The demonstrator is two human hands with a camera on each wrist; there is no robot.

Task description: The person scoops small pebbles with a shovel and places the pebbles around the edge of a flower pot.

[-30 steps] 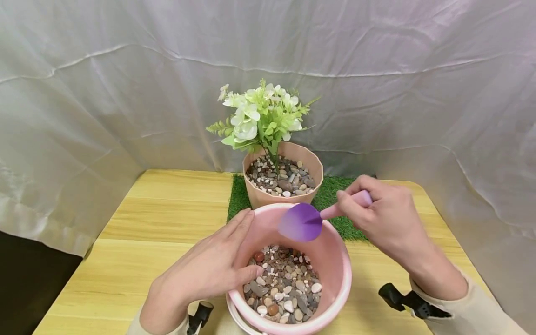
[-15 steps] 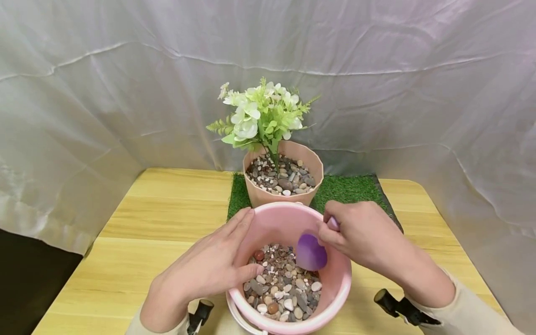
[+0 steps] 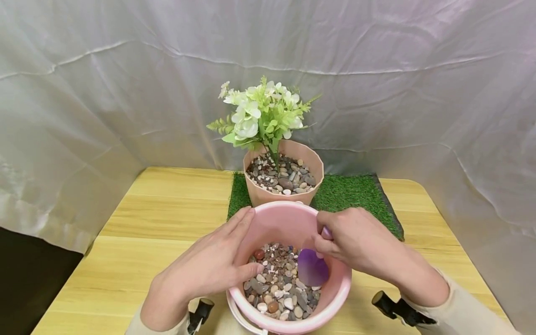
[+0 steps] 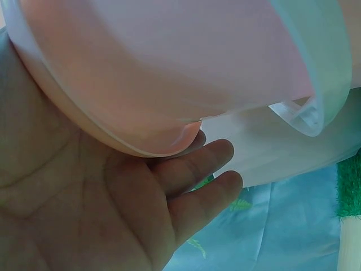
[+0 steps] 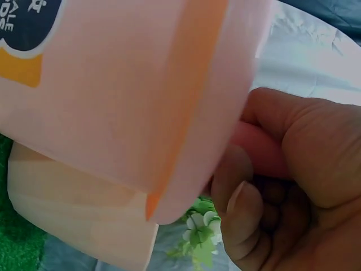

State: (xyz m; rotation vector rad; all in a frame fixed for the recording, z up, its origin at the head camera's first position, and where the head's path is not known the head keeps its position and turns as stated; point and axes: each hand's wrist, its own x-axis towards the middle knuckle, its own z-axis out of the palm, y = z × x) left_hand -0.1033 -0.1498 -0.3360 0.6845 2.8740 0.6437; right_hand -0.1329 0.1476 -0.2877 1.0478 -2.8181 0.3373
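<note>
A pink bucket (image 3: 345, 284) holds mixed pebbles (image 3: 276, 284). My left hand (image 3: 209, 263) holds its left rim, with the thumb inside and the fingers along the outside. In the left wrist view, some fingers (image 4: 206, 203) show beyond the rim. Over the right rim, my right hand (image 3: 356, 239) grips the handle of a purple toy trowel (image 3: 313, 268). The trowel's blade points down at the pebbles on the right side; its tip may be among them. The right wrist view shows the curled fingers (image 5: 248, 214) around the pinkish handle (image 5: 259, 149), while the bucket hides the blade.
Behind the bucket stands a peach flowerpot (image 3: 311, 174) with stones and white flowers (image 3: 247, 116). It rests on a green artificial turf mat (image 3: 356, 193) on the wooden table (image 3: 159, 218). The bucket's white handle (image 3: 243, 321) hangs at its front left. Silvery cloth (image 3: 176, 97) surrounds the table.
My right hand has lowered the trowel from above the bucket's rear rim down into it, at the right side over the pebbles. The left hand has stayed in place on the rim.
</note>
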